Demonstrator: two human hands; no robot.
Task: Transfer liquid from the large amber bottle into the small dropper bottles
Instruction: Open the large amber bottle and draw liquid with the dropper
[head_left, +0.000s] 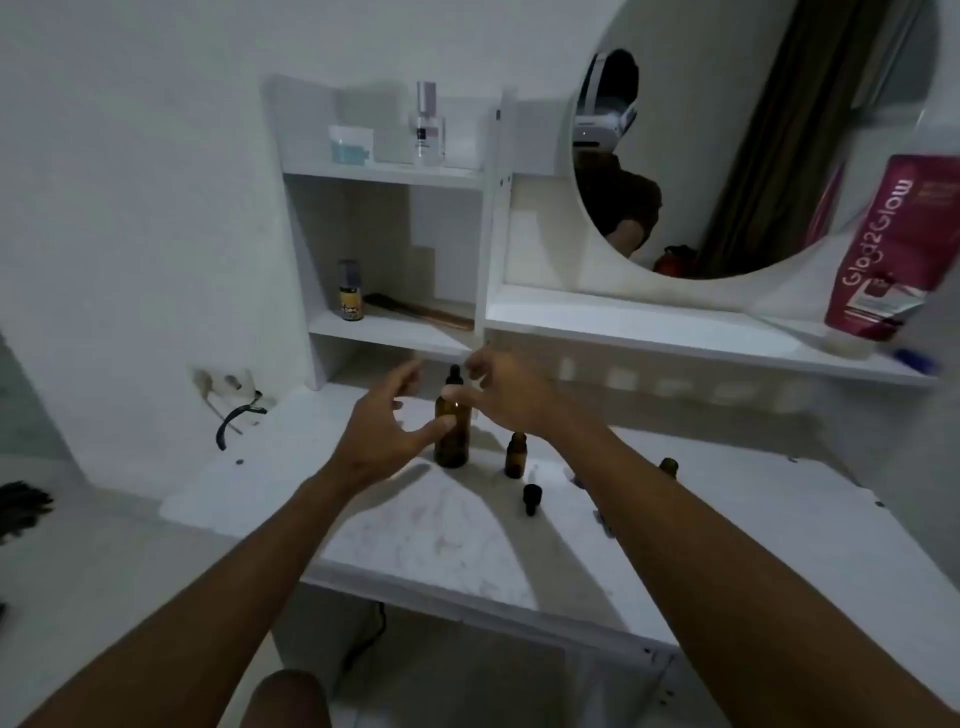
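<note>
- Large amber bottle (453, 434) stands on the table (441, 540).
- Left hand (382, 423), 9 o'clock of it: fingers spread, thumb touching the glass.
- Right hand (506, 392), 2 o'clock: fingers loose, holding nothing.

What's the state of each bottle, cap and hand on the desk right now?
large amber bottle: upright, dropper cap on.
small dropper bottle: upright, uncapped.
loose dropper cap: lying on the desk.
second small bottle: mostly hidden; cap state unclear.
left hand: open, thumb at the large bottle's side.
right hand: open, fingers loosely curled beside that bottle's cap, no grip.
</note>
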